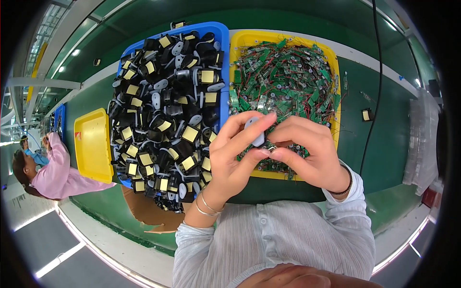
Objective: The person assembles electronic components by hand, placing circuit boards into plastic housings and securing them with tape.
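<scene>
My left hand point(233, 156) is closed on a small black housing with a grey oval end point(258, 138), held above the front of the yellow tray. Beside it my right hand point(309, 151) is closed in a pinch, its fingertips meeting the left thumb at the housing's lower edge. Something small and shiny shows between the fingertips, too covered to name. Beneath the hands, the yellow tray point(335, 139) is heaped with green circuit boards point(283, 77) with red wires. To the left, a blue tray point(224, 48) is piled with black housings point(165, 110) bearing grey ovals and pale yellow pads.
An unfilled yellow tray point(91, 144) stands left of the blue one. Further left sits a person in a pink top point(60, 170). A black cable point(380, 72) hangs on the right, near a lone housing point(367, 114). Brown cardboard point(149, 211) lies below the blue tray.
</scene>
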Tool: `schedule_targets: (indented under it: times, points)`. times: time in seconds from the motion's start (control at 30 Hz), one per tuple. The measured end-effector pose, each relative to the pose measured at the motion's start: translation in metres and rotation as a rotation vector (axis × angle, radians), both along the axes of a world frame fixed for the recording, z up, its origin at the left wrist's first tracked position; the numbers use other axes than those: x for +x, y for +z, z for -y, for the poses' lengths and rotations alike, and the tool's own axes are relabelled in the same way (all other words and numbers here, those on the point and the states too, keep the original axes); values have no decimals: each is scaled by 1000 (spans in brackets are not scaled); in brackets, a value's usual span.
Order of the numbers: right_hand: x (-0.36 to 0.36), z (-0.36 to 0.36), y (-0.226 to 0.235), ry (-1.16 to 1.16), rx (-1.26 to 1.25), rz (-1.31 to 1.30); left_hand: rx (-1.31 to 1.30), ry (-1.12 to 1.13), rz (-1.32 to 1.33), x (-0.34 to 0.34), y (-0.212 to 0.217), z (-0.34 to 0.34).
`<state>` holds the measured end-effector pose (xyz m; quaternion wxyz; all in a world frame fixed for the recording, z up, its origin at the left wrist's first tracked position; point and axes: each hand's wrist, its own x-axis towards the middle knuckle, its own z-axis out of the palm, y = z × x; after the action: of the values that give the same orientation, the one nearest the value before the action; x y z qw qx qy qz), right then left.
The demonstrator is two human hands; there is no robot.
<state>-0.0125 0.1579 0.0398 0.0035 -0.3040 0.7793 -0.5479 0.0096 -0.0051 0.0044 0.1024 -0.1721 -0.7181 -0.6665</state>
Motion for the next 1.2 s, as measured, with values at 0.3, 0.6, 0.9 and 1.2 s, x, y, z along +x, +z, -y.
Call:
schedule_targets:
  times: [0.3, 0.6, 0.9, 1.2]
  points:
    - [7, 0, 1, -50, -128, 239, 74, -84, 15, 0, 10, -7]
    - [-6, -2, 23, 107, 52, 200, -217, -115, 18, 3, 26, 16]
    - [-223, -32, -59, -460, 856, -559, -1287, 289, -253, -82, 29, 117]
    - [-268, -36, -106, -612, 1014, -246, -1838, 14, -175, -114, 19, 134]
